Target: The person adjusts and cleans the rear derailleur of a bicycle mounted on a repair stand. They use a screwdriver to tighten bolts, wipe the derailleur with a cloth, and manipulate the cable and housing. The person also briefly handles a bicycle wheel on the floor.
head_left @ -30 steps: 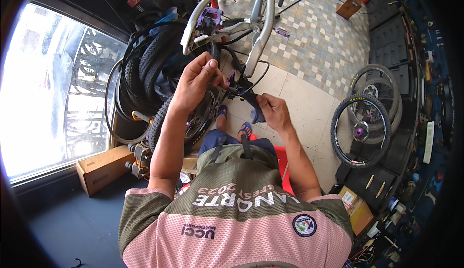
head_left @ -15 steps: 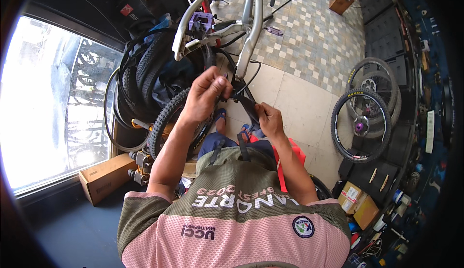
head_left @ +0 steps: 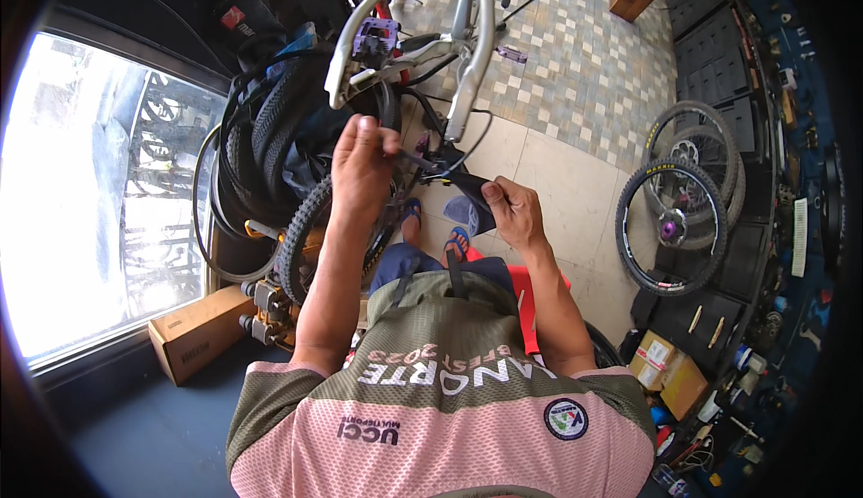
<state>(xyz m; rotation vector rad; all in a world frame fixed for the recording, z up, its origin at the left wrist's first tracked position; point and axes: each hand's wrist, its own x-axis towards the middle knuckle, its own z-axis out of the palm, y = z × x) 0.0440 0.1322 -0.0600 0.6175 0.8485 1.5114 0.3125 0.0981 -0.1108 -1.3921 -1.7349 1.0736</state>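
A silver bicycle frame (head_left: 474, 80) stands ahead of me at the top middle, a purple flat pedal (head_left: 376, 40) at its left. Just below the frame's near end is a black piece shaped like a saddle (head_left: 469, 194). My right hand (head_left: 516, 216) grips that piece's right edge, thumb on top. To the left of it, my left hand (head_left: 361, 164) is closed, its fingers pinched near a small dark part beside the saddle's clamp area. What lies in those fingers is too small to make out. A thin black cable (head_left: 485, 129) loops beside the frame.
Black tyres (head_left: 270, 129) are piled at the left, beside a bright window (head_left: 99, 183). A knobby wheel (head_left: 301, 237) stands by my left forearm. Two wheels (head_left: 670, 228) lean against black cabinets (head_left: 710, 75) at the right. Cardboard boxes (head_left: 198, 327) sit at the lower left.
My left hand has moved slightly left, away from the saddle. My right hand has shifted a little right and down, and more of the saddle shows between the hands.
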